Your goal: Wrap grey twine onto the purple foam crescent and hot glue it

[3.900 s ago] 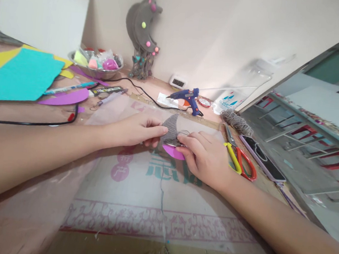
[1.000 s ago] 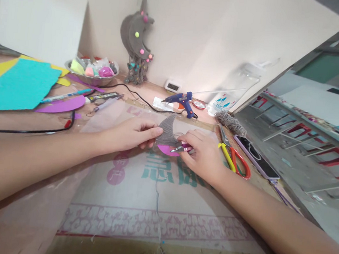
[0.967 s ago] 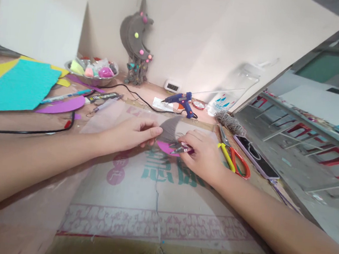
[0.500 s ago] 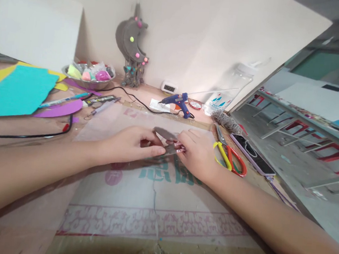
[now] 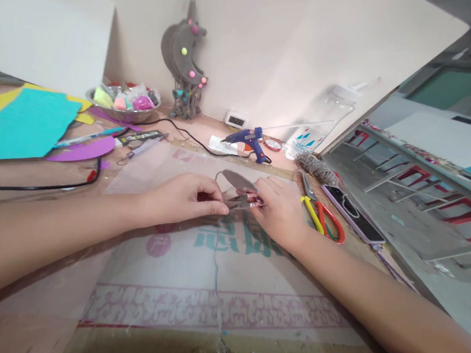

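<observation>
My right hand [image 5: 280,208] is closed on a dark grey felt-like piece [image 5: 237,180], flat and rounded, tilted up above the sheet. Pinkish nails show at its fingertips. To its left my left hand [image 5: 189,197] pinches with thumb and forefinger at a thin grey yarn [image 5: 216,269], which runs down across the printed plastic sheet [image 5: 160,269]. A loop of yarn also arcs up between the hands. The exact grip is small and partly hidden by the fingers.
Scissors [image 5: 319,212], a phone [image 5: 352,213] and a yarn bundle [image 5: 317,168] lie on the right. Behind are a blue glue gun [image 5: 249,142], a bottle [image 5: 318,123], a bowl [image 5: 122,114] and a grey moon ornament [image 5: 178,54]. Coloured sheets [image 5: 24,125] lie left.
My right hand has shifted slightly right with the grey piece, which now stands farther from my left fingers. A gap has opened between the hands, and a yarn loop shows there.
</observation>
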Motion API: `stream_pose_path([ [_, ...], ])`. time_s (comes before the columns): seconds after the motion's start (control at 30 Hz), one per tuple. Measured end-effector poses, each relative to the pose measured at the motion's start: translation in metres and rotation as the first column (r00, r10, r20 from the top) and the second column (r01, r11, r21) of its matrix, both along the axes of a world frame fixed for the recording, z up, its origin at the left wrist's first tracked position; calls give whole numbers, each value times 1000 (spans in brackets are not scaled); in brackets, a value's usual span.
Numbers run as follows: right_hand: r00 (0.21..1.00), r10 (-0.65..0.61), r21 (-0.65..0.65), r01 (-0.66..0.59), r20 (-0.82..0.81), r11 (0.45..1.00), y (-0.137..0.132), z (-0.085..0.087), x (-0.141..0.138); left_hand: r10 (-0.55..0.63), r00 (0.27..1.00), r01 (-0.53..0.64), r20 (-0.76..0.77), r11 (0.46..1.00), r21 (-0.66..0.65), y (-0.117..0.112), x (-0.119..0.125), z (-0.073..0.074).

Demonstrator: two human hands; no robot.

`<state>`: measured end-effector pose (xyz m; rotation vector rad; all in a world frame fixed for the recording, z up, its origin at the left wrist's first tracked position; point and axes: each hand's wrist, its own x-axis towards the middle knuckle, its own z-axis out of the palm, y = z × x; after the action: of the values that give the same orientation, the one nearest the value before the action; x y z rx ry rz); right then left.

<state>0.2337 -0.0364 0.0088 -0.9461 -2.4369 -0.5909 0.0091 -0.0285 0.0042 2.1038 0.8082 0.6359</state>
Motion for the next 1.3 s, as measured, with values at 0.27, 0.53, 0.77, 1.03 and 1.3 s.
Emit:
stream_pose_path([
  [0.27,996,41,24,-44,84,999,-2,-5,-5,-62,994,71,-89,992,104,-5,2,2],
  [0.53,957,17,-227,-86,-291,970,4,-6,4,110,994,-106,-12,976,190,0,-3,4],
  [0.77,924,-28,-377,-127,-381,917,0,-8,2,318,944,-329,84,924,197,11,-7,2],
  [1.03,952,-10,-346,-101,-305,933,0,-9,0,308,950,-313,61,940,135,1,-4,13],
  [1.3,959,-11,-354,-95,-285,931,0,-8,-2,259,962,-272,87,934,229,4,-5,8],
])
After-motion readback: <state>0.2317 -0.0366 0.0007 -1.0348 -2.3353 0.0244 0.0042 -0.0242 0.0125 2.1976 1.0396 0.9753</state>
